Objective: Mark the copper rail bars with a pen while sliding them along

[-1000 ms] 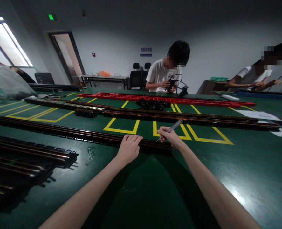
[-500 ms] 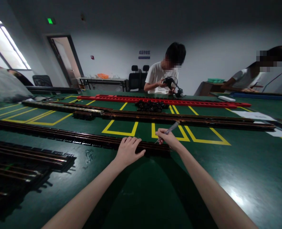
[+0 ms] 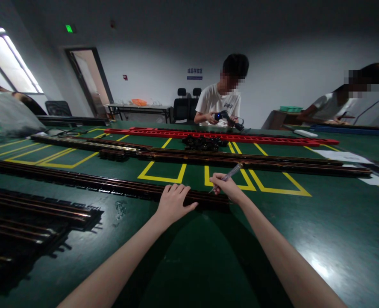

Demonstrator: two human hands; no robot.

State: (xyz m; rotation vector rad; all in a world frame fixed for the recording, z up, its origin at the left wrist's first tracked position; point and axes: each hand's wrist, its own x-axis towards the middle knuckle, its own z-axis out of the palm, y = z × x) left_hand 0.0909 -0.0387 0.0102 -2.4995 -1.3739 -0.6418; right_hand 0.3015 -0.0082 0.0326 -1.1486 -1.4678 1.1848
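Note:
A long dark rail with copper-coloured strips [image 3: 118, 184] runs across the green table in front of me. My left hand [image 3: 174, 202] lies over it near its right end, fingers draped across and the thumb spread away to the right. Just beside it, my right hand [image 3: 224, 185] is closed around a clear-barrelled pen [image 3: 233, 172]. The pen slants down to the left, its thin tip at the rail's top; whether it touches cannot be made out.
More dark rails [image 3: 35, 214] lie stacked at the near left. Beyond are another long row of rails [image 3: 256, 162], a black parts heap [image 3: 204, 143] and a red ladder-like frame [image 3: 272, 139]. A co-worker [image 3: 219, 102] across the table handles a dark device; another person [image 3: 330, 107] is at right.
My hands stay almost where they were, with the pen still at the rail. The co-worker opposite has turned and lowered the dark device, and a blue light now shows on it.

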